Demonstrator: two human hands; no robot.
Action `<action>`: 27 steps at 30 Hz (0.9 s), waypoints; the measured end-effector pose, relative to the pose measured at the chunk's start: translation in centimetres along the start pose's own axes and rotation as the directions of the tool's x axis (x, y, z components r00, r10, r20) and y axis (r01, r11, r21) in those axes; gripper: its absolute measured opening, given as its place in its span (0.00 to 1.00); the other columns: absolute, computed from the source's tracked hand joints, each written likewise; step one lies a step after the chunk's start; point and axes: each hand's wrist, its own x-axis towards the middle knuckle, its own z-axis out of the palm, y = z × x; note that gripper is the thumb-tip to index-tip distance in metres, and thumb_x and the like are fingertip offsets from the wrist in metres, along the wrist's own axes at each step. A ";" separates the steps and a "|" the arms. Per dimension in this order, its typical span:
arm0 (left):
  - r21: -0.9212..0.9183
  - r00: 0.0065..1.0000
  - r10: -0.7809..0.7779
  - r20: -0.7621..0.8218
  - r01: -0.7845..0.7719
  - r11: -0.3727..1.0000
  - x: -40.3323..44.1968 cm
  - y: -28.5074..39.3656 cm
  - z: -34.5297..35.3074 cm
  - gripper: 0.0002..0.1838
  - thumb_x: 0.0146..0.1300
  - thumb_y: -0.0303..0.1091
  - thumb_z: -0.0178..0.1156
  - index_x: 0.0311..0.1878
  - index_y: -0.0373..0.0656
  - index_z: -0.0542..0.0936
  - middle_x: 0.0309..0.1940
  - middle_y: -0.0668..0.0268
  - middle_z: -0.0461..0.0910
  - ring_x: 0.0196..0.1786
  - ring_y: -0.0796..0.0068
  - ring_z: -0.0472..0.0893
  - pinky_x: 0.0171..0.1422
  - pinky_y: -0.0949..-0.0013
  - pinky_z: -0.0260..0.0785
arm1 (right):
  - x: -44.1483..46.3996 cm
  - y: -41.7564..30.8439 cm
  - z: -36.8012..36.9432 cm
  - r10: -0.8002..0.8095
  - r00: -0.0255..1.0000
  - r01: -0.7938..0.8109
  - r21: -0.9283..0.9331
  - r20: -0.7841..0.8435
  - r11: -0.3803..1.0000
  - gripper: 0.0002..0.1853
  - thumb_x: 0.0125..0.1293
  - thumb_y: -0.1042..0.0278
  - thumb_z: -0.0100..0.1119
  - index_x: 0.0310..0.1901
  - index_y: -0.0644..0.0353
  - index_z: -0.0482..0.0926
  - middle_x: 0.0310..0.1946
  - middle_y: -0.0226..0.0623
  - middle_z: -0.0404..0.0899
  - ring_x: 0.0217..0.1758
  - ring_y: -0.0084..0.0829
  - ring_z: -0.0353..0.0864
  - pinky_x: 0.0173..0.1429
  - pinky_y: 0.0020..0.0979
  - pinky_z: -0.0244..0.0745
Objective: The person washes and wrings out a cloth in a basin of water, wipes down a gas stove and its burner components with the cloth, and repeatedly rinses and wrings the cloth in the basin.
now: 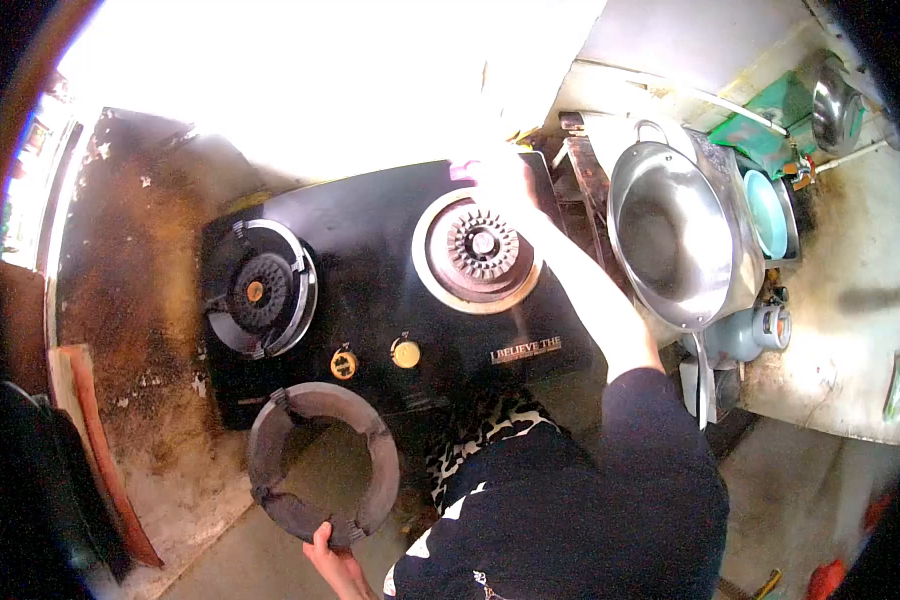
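My left hand (336, 560) grips the near rim of a dark ring-shaped pan support (382, 450), held up in front of the stove. Across the black glass gas stove (370, 230) stretches my right arm. Glare washes out my right hand (505, 185) at the far edge, behind the right burner (483, 243), so its fingers cannot be made out. A small pinkish patch (462, 170) shows beside that hand; I cannot tell what it is. The right burner has no pan support on it. On the left burner (256, 291), a pan support (305, 265) sits in place.
A large steel wok (670, 235) with a long handle stands right of the stove. Beyond it are a turquoise basin (765, 215), a tap (798, 170) and a grey gas cylinder (745, 335). Two knobs (405, 354) sit at the stove's front. A stained wall (145, 290) borders the left.
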 end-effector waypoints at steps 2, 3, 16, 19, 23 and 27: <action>0.058 0.997 -0.004 -0.074 0.009 0.998 -0.4 0.5 1.1 0.17 0.48 0.26 0.58 0.41 0.39 0.65 0.32 0.64 0.71 0.33 0.69 0.75 0.35 0.65 0.71 | 0.6 -0.7 3.3 0.005 0.974 0.014 -0.079 0.226 0.997 0.07 0.52 0.76 0.53 0.35 0.60 0.77 0.35 0.38 0.78 0.36 0.35 0.77 0.42 0.29 0.73; 0.112 0.989 -0.001 -0.145 0.018 0.994 -0.3 0.5 1.4 0.17 0.48 0.26 0.58 0.41 0.38 0.65 0.33 0.63 0.71 0.33 0.68 0.75 0.36 0.65 0.71 | 0.1 -0.6 4.5 0.018 0.962 0.011 -0.104 0.273 0.995 0.07 0.52 0.76 0.53 0.34 0.60 0.77 0.34 0.38 0.78 0.36 0.35 0.76 0.42 0.30 0.73; 0.112 0.998 0.024 -0.055 -0.018 0.994 0.8 0.5 2.2 0.12 0.48 0.29 0.59 0.33 0.39 0.68 0.28 0.64 0.72 0.30 0.72 0.75 0.30 0.68 0.70 | -6.5 4.1 -0.3 0.240 0.950 -0.207 -0.171 0.200 0.963 0.04 0.51 0.75 0.54 0.29 0.58 0.77 0.29 0.36 0.76 0.35 0.37 0.74 0.42 0.33 0.71; 0.127 0.996 -0.024 0.085 0.013 0.992 2.5 0.2 0.7 0.13 0.49 0.30 0.59 0.35 0.40 0.67 0.27 0.65 0.72 0.27 0.72 0.74 0.28 0.69 0.70 | -11.3 0.9 -4.2 0.668 0.726 -0.678 0.010 0.166 0.735 0.01 0.51 0.74 0.55 0.26 0.58 0.77 0.25 0.35 0.73 0.35 0.37 0.73 0.44 0.32 0.69; 0.131 0.990 -0.011 0.141 -0.008 0.991 1.7 0.6 1.3 0.14 0.48 0.29 0.58 0.37 0.40 0.67 0.28 0.64 0.74 0.27 0.69 0.76 0.27 0.68 0.71 | -16.6 -4.9 -6.4 0.506 0.862 -0.507 0.060 0.028 0.860 0.02 0.51 0.74 0.56 0.23 0.59 0.75 0.24 0.37 0.73 0.32 0.37 0.73 0.37 0.36 0.69; 0.100 0.984 0.030 0.177 -0.048 0.994 2.1 0.5 0.1 0.14 0.48 0.29 0.58 0.38 0.40 0.67 0.29 0.64 0.74 0.29 0.68 0.77 0.28 0.67 0.72 | -18.5 -12.6 -4.3 0.387 0.920 -0.390 0.052 0.055 0.919 0.02 0.49 0.72 0.57 0.22 0.57 0.77 0.25 0.35 0.75 0.31 0.34 0.73 0.37 0.35 0.69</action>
